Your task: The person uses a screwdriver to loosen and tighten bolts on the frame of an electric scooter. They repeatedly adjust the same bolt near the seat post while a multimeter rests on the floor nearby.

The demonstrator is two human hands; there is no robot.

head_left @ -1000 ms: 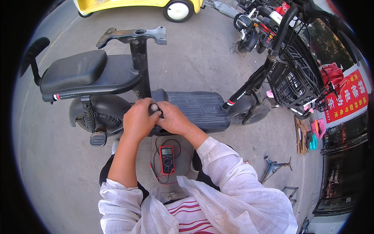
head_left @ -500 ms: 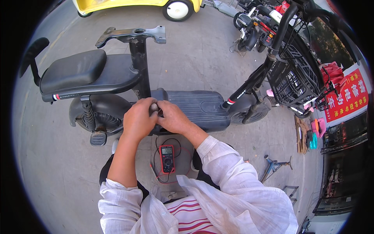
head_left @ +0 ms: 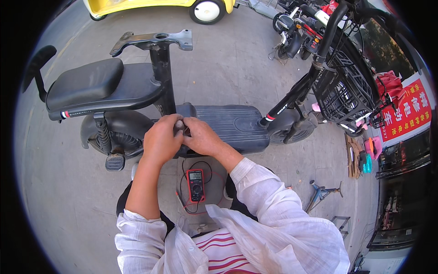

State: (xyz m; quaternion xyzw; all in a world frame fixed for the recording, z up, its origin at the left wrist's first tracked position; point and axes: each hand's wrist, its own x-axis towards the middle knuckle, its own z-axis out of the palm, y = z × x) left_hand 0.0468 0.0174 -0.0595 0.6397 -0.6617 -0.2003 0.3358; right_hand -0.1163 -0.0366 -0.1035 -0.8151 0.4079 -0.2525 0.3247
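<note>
A black electric scooter stands crosswise before me, its ribbed footboard (head_left: pixel 228 122) just beyond my hands. My left hand (head_left: pixel 162 137) and my right hand (head_left: pixel 200 135) meet near the base of the seat post (head_left: pixel 161 77), fingers curled and thumbs close together. Whatever they pinch is hidden by the fingers; a small dark bit shows between them. A bare metal bracket (head_left: pixel 159 39) tops the post, with no front saddle on it. On the ground below my hands lies a red and black multimeter (head_left: pixel 196 186), its screen lit, with thin leads looped around it.
The rear seat (head_left: pixel 86 77) and a black pedal (head_left: pixel 115 162) are at left. A black wire basket (head_left: pixel 344 84) hangs at the scooter's front. A blue-grey metal stand (head_left: pixel 321 195) lies at right, near a red sign (head_left: pixel 408 112). A yellow vehicle (head_left: pixel 146 7) is parked at the far side.
Both hands stay together in nearly the same place, with only a slight shift of the fingers. The whole view has moved very little; the scooter and multimeter are unchanged.
</note>
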